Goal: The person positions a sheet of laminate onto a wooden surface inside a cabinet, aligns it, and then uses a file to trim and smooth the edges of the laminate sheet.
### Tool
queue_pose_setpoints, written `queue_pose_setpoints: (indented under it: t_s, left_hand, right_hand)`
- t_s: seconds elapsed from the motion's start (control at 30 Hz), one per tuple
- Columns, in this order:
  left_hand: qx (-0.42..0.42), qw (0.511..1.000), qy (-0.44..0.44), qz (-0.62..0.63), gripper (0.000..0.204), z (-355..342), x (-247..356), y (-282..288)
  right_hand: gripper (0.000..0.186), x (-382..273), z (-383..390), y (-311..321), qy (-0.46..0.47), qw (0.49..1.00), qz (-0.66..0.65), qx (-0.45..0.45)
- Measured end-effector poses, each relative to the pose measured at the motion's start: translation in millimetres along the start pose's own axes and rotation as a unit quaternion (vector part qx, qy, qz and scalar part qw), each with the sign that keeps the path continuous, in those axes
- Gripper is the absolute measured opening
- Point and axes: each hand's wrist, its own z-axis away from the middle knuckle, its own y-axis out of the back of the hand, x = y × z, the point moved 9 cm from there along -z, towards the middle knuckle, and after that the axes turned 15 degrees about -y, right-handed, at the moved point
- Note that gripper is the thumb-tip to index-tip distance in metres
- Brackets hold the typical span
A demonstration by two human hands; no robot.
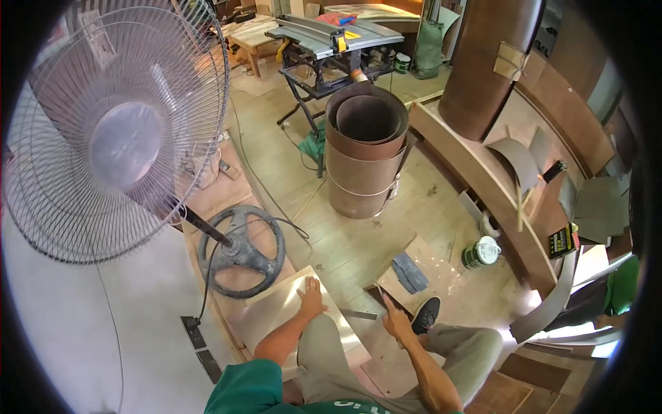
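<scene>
My left hand lies flat, fingers stretched forward, on a smooth shiny panel beside my left knee. My right hand is low over the floor next to my dark shoe. Its fingers are closed around something slim and dark, too small to name, near the corner of a light board. On that board rests a folded grey cloth-like piece. Between my two hands a narrow grey strip sticks out past the panel's edge.
A standing fan with a round base is at the left. Rolled brown sheets stand ahead, before a table saw. At the right are a tin, a curved wooden frame and a person in green.
</scene>
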Motion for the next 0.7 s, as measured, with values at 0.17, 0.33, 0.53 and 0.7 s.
queue_pose_setpoints:
  t_s: [0.17, 0.33, 0.53, 0.7]
  left_hand:
    - [-0.001, 1.0, -0.031, -0.004, 0.107, 12.1, -16.2, -2.9]
    - [0.007, 0.997, -0.071, -0.01, 0.087, 18.7, 8.6, -1.7]
    - [-0.002, 0.983, -0.173, -0.058, 0.056, 29.5, 14.8, -50.1]
    - [0.181, 0.973, -0.097, 0.102, 0.04, 41.3, -7.7, -32.2]
  right_hand:
    - [0.06, -45.6, 18.2, 117.3, 0.074, 0.995, -0.048, 0.05]
    - [0.064, -19.6, 54.9, 204.6, -0.044, 0.988, -0.138, 0.044]
    - [0.066, 35.7, 100.2, 240.2, -0.143, 0.892, -0.428, 0.016]
    - [0.07, 28.3, 95.6, 240.7, -0.094, 0.794, -0.601, 0.004]
